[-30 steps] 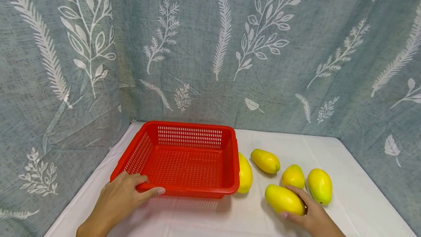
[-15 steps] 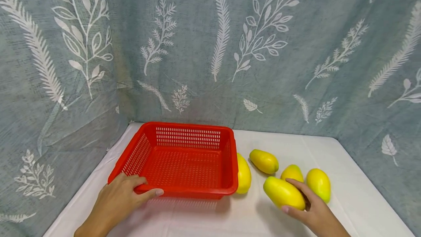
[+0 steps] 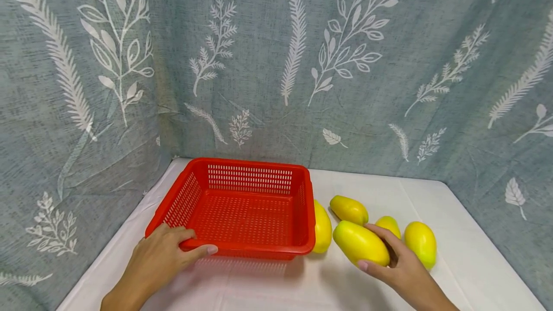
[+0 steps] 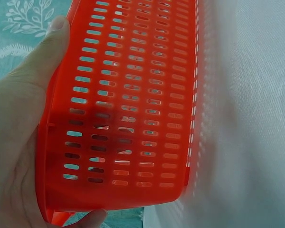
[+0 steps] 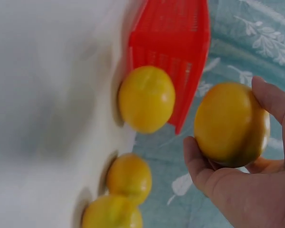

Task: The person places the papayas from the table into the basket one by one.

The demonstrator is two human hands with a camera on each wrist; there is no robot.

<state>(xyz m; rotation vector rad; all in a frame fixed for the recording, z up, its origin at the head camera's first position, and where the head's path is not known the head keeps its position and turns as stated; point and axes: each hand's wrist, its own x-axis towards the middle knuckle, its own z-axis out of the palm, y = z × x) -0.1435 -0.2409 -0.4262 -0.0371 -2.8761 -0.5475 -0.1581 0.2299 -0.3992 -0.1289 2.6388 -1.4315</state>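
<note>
The held yellow fruit (image 3: 361, 245) has moved leftward, pinched in the right hand (image 3: 402, 265) above the white table (image 3: 259, 289), near the red basket (image 3: 268, 249); the left hand (image 3: 162, 259) grips that basket; a loosening pinch could drop the smooth fruit.

- red basket (image 3: 246, 217) is wide open up top, loads of room;
- one yellow fruit (image 3: 323, 229) just right of it blocks the low route;
- left hand (image 3: 162, 258) hogs its near-left corner

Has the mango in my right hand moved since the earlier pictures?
Yes: the mango has risen and moved left, closer to the red basket.
</note>
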